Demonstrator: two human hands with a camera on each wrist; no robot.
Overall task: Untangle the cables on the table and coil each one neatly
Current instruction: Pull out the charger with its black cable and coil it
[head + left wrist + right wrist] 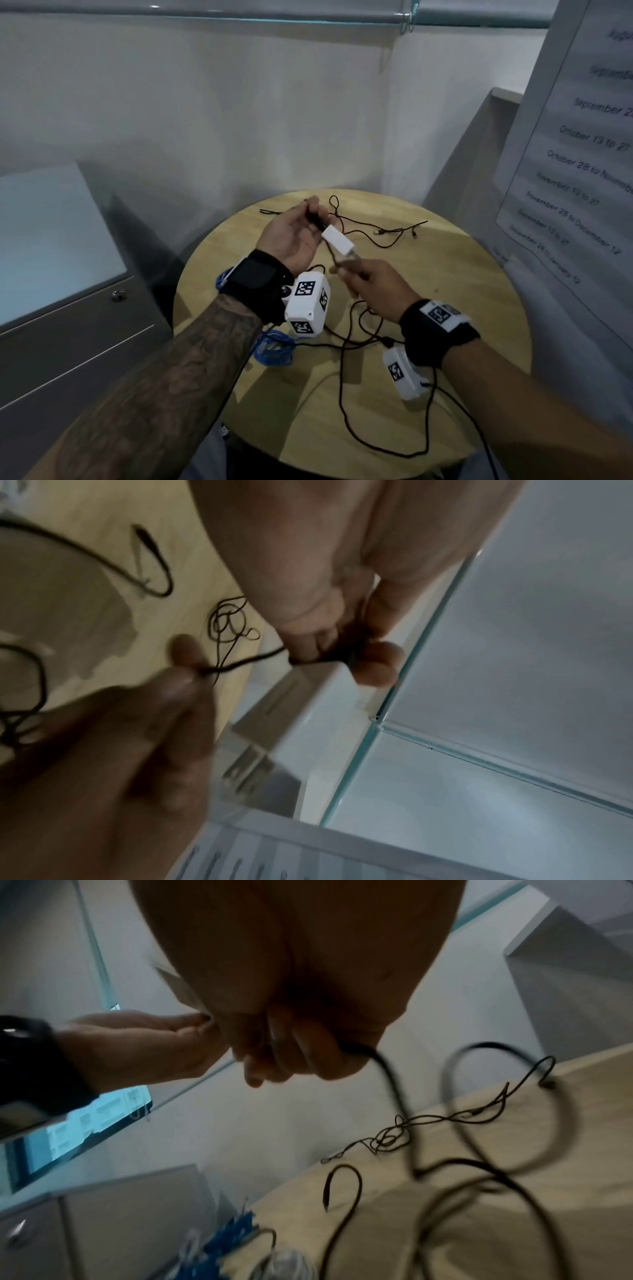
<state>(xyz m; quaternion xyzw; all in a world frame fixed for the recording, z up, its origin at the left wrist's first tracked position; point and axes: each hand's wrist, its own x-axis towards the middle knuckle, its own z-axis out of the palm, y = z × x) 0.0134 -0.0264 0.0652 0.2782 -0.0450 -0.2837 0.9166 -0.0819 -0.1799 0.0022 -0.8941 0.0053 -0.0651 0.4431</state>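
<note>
**Charger lifted clear, cable pinched for tracing**

Held up over the round wooden table (479,274), probably so the black cable (342,377) could hang free of the tangle and be followed along its length. Left hand (294,233) raised palm-up at about 12 o'clock of the tabletop, fingers curled round the cable just where it enters the white charger block (337,241); fingertips (377,658) seen in the left wrist view pressed against the block's top edge, prongs pointing down and away. Block itself apparently dangling from that grip rather than clasped. Right hand (373,291) near the table's centre, just below and at 4 o'clock from the block, thumb and forefinger closed in a pinch on the same black cable, the other fingers folded in; cable seen leaving the fist in the right wrist view (359,1053).

Below, slack trailing in loose loops toward 6 o'clock. A thinner knotted cable (376,233) left lying at 1 o'clock, well apart from both hands. A blue bundle (274,349) sitting at the 9 o'clock edge. Nothing black coiled yet, judging by the sprawl; untangling likely only begun.
</note>
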